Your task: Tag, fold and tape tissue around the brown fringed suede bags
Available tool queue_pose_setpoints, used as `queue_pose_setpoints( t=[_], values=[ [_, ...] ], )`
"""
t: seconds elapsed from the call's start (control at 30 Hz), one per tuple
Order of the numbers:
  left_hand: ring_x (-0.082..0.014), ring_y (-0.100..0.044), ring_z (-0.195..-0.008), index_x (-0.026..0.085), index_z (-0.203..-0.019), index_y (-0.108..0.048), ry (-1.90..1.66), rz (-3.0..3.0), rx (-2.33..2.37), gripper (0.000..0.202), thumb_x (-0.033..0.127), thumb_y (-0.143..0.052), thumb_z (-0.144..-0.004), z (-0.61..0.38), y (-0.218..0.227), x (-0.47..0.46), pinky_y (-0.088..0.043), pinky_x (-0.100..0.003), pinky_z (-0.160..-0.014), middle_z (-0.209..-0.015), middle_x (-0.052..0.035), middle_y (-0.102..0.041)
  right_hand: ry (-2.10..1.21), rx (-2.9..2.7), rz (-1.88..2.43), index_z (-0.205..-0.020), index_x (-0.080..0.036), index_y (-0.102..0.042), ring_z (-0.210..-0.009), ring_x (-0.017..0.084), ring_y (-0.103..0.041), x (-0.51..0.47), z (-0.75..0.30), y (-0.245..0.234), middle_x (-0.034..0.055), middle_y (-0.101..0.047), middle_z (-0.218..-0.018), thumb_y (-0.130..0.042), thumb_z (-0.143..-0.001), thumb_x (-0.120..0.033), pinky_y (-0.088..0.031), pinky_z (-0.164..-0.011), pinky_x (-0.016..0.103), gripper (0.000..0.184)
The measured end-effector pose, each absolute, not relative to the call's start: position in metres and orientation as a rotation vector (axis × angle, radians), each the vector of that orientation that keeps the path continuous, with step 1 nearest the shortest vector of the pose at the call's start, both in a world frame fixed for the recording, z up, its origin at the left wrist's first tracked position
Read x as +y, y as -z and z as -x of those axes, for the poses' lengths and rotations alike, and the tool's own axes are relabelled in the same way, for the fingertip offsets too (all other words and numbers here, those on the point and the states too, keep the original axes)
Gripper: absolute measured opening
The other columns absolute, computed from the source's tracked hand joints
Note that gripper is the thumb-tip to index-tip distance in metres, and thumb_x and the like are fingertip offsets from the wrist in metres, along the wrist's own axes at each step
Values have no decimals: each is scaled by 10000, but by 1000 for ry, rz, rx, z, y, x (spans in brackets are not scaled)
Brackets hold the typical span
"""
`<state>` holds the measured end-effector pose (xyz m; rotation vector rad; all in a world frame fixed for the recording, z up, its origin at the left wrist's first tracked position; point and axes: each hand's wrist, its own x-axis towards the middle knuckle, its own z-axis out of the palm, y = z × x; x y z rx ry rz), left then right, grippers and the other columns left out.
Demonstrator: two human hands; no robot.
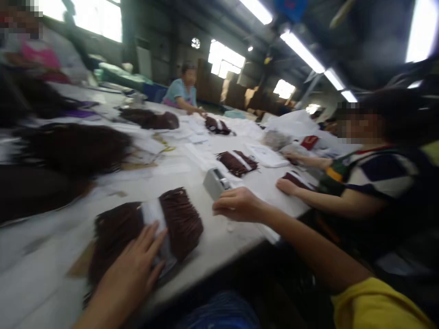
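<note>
Slightly blurry; L forearm cut off at btm. L hand lies flat, fingers bit apart, on white band of brown bundle nr table edge. R hand curled, can't tell if fingertips meet; partly hides grey box. Co-worker to R, hand on smaller bundle.

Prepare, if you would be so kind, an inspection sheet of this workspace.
Surface: white table, partly covered.
Work items: brown bundle with white band across it; another banded bundle beyond the grey box.
Clutter: dark heaps and loose papers, left side.
Hands: left hand on the brown bundle; right hand at the grey box, contact unclear.
Cables: nothing seen.
Surroundings: co-workers, lit ceiling lamps, bright windows.
</note>
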<state>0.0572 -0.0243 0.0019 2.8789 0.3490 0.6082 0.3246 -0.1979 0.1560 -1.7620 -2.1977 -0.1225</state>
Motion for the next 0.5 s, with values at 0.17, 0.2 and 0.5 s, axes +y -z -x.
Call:
queue_pose_setpoints(
  t=[0.17,0.2,0.5],
  values=[
    [-283,-322,-1454,183,-1469,-439,-149,-2924,541,611,196,-512,-863,-65,-36,-35,-421,-467,-1106,-1603,-111,-260,-381,-2385,1435,-901,-176,-722,-680,116,-632,-106,-317,-162,36,-716,-796,-631,-921,-361,-433,-636,210,207],
    [-286,-305,-1460,182,-1475,-428,-117,-2913,556,622,188,-517,-860,-67,-40,-37,-414,-473,-1111,-1608,-114,-241,-466,-2423,1408,-904,-177,-725,-668,112,-625,-90,-315,-160,26,-713,-783,-639,-913,-370,-425,-628,208,212],
    [-302,-316,-1452,176,-1466,-422,-187,-2941,531,720,116,-525,-756,-66,-33,-41,-448,-481,-1070,-1601,-139,-231,-901,-2676,1468,-822,-164,-747,-594,77,-551,41,-304,-135,-39,-668,-658,-734,-815,-373,-352,-594,194,209]
  ],
)
